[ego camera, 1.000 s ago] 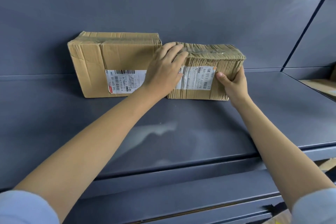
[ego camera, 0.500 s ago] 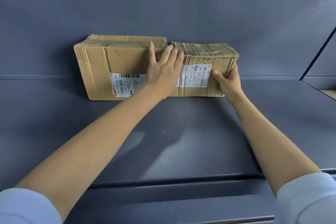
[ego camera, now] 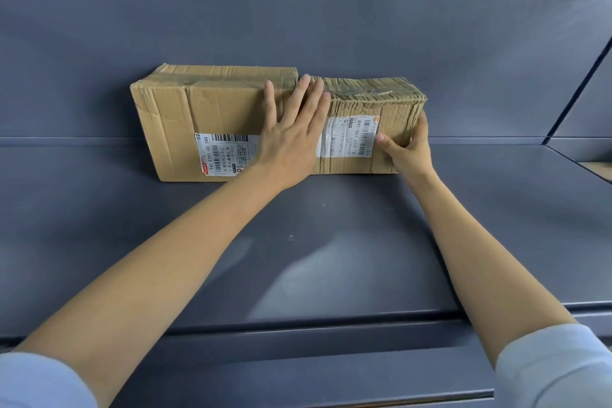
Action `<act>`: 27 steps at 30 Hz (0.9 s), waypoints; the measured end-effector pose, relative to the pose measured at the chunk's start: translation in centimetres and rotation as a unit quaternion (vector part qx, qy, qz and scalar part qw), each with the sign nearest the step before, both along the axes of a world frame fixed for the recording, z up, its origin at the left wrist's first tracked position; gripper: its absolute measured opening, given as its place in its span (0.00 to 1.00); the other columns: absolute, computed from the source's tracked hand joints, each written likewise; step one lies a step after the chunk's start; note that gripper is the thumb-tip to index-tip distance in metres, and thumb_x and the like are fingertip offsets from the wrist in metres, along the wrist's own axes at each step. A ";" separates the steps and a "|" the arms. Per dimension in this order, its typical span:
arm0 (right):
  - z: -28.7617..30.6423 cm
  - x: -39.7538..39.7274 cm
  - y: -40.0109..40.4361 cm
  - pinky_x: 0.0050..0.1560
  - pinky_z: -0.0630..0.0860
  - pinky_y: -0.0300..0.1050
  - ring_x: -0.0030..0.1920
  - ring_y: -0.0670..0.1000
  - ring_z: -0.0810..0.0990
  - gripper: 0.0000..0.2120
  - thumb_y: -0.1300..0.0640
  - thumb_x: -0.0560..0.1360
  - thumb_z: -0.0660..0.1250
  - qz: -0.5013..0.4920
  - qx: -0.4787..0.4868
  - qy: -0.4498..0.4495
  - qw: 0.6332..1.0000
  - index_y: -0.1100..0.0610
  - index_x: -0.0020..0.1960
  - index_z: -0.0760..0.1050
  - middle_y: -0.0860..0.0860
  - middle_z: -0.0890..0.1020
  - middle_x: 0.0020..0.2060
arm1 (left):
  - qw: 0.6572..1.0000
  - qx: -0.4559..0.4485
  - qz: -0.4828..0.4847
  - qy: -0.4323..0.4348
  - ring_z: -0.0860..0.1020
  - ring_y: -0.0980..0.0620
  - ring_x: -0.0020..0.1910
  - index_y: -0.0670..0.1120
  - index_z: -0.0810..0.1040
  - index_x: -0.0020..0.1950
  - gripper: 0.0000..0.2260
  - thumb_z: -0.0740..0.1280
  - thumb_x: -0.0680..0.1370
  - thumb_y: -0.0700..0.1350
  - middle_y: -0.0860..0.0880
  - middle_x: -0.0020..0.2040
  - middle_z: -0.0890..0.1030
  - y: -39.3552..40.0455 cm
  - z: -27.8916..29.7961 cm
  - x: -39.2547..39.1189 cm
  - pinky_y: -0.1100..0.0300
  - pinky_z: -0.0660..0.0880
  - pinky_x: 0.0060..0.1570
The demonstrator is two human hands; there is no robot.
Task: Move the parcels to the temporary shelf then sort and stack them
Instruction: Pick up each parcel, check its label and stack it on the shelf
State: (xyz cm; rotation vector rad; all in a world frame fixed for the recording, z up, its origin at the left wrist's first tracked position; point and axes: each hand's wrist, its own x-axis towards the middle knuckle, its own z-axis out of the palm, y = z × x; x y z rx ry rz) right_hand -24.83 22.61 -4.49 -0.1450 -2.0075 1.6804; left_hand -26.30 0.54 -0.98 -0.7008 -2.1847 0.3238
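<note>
since the earlier frame the smaller parcel has slid left and squared up, so its left end now sits flush against the bigger one, and the left palm has flattened out over the seam. largest first: grey shelf (ego camera: 331,258) carries both boxes well back, against or just in front of the rear panel. larger parcel (ego camera: 185,109) stands on the left, label low on its front face. smaller parcel (ego camera: 371,103), crumpled and taped, stands touching it on the right, top edge a bit lower. left hand (ego camera: 291,142) lies open, fingers straight and spread, pressing across the joint between the two fronts, holding nothing. right hand (ego camera: 410,149) grips the smaller parcel's lower right corner, thumb on the front, fingers wrapped round the end. judgement: step in hand is closing up and aligning the pair. to do it well, keep the left palm flat as a stop so the big box doesn't shift, push from the right end low and level, get fronts in one line. soft crumpled card may buckle if squeezed hard, so push, don't pinch.
</note>
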 end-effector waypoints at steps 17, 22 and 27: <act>0.8 6.7 -4.7 0.74 0.58 0.51 0.76 0.54 0.55 0.51 0.47 0.71 0.73 -0.127 0.052 -0.162 0.977 0.59 0.77 0.40 0.54 0.54 0.77 | 0.990 0.082 -0.060 -0.099 0.62 0.33 0.71 0.35 0.66 0.70 0.34 0.70 0.65 0.36 0.31 0.70 0.64 -7.2 -2.4 5.1 0.30 0.54 0.65; 1.5 12.2 -6.8 0.69 0.60 0.45 0.75 0.53 0.57 0.46 0.47 0.73 0.70 -0.149 0.082 -0.157 0.973 0.58 0.78 0.44 0.54 0.57 0.76 | 0.968 0.110 -0.103 -0.202 0.48 0.39 0.76 0.41 0.55 0.76 0.32 0.63 0.74 0.41 0.37 0.76 0.51 -6.9 -1.2 8.4 0.37 0.43 0.70; 2.4 18.2 -7.2 0.66 0.64 0.45 0.73 0.54 0.62 0.42 0.48 0.72 0.72 -0.210 0.143 -0.158 0.954 0.55 0.77 0.51 0.53 0.62 0.74 | 0.940 0.141 -0.211 -0.229 0.63 0.37 0.70 0.36 0.63 0.72 0.30 0.65 0.73 0.45 0.37 0.71 0.65 -4.2 -1.0 10.8 0.35 0.58 0.67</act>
